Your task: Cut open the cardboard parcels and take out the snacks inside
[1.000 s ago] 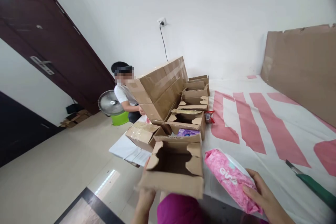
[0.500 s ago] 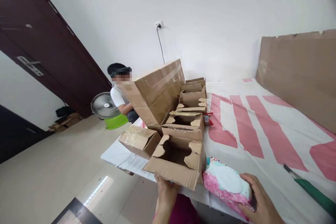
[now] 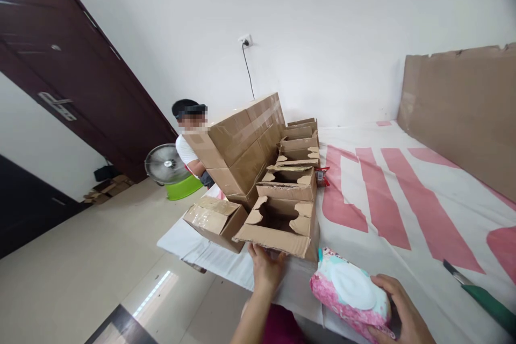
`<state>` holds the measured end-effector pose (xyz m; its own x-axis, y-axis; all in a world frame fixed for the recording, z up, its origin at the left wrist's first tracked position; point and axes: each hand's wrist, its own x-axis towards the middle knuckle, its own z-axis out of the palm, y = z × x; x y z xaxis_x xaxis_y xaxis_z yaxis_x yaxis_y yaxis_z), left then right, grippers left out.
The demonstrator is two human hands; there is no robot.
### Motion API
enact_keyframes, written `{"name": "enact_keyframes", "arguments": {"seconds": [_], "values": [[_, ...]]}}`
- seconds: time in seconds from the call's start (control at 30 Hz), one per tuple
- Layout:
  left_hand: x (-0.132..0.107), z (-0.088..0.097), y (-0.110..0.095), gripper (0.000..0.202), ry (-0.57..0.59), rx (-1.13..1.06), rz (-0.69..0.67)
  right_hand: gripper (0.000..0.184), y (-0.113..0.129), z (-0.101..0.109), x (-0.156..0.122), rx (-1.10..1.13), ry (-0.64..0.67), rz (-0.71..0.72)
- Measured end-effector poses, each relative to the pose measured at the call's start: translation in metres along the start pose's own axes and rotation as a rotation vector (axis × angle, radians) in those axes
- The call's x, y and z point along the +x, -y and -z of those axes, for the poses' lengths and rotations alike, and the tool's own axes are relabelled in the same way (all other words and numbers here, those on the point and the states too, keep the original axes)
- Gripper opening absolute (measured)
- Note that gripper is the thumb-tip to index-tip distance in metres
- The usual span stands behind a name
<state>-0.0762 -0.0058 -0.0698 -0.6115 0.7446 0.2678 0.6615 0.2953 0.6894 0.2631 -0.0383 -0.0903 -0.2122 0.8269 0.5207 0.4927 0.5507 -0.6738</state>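
Observation:
My left hand (image 3: 266,270) presses against the near side of an open cardboard box (image 3: 313,236), just below its folded-out flap. Its thumb and fingers are spread, with some fingertips hidden under the flap. The box stands at the near end of a row, close against another open box (image 3: 287,191). At the table's near edge, my right hand (image 3: 403,309) is closed around one end of a pink and white pack of wet wipes (image 3: 350,291) with a white lid. The pack lies to the right of the nearest box.
A closed small carton (image 3: 215,217) sits left of the row, beside stacked taped cartons (image 3: 242,145). A green-handled knife (image 3: 479,295) lies on the cloth-covered table (image 3: 363,236) at right. A red packet (image 3: 322,176) touches the row. Beyond sit a person (image 3: 189,145) and a fan (image 3: 167,164).
My left hand and the nearest box have moved forward, away from me, closer to the row. My right hand keeps hold of the wipes, which have shifted only slightly.

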Motion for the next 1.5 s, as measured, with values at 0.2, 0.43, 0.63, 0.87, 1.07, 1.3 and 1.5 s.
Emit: {"name": "enact_keyframes", "arguments": {"seconds": [0.2, 0.43, 0.63, 0.87, 1.07, 1.3, 1.5], "values": [[0.032, -0.024, -0.025, 0.097, 0.002, -0.027, -0.087, 0.063, 0.002, 0.000, 0.002, -0.038, -0.023, 0.032], [0.074, -0.053, -0.045, 0.109, 0.030, -0.015, -0.112, 0.066, -0.001, -0.001, 0.001, -0.039, -0.009, 0.013], [0.097, -0.071, -0.061, 0.111, 0.022, 0.008, -0.088, 0.067, -0.004, -0.001, -0.002, -0.020, 0.017, -0.005], [0.120, -0.084, -0.086, 0.111, 0.037, 0.042, -0.031, 0.066, -0.009, -0.005, -0.006, -0.001, 0.064, -0.054], [0.132, -0.077, -0.106, 0.109, 0.134, 0.022, 0.080, 0.068, -0.013, -0.006, -0.007, -0.007, 0.115, -0.060], [0.067, -0.037, -0.128, 0.075, 0.311, -0.047, -0.124, 0.066, -0.011, -0.007, -0.007, 0.029, 0.116, -0.058], [-0.027, 0.010, -0.134, 0.094, 0.974, 0.030, -1.202, 0.066, -0.011, -0.008, -0.006, 0.087, 0.057, -0.055]]}}
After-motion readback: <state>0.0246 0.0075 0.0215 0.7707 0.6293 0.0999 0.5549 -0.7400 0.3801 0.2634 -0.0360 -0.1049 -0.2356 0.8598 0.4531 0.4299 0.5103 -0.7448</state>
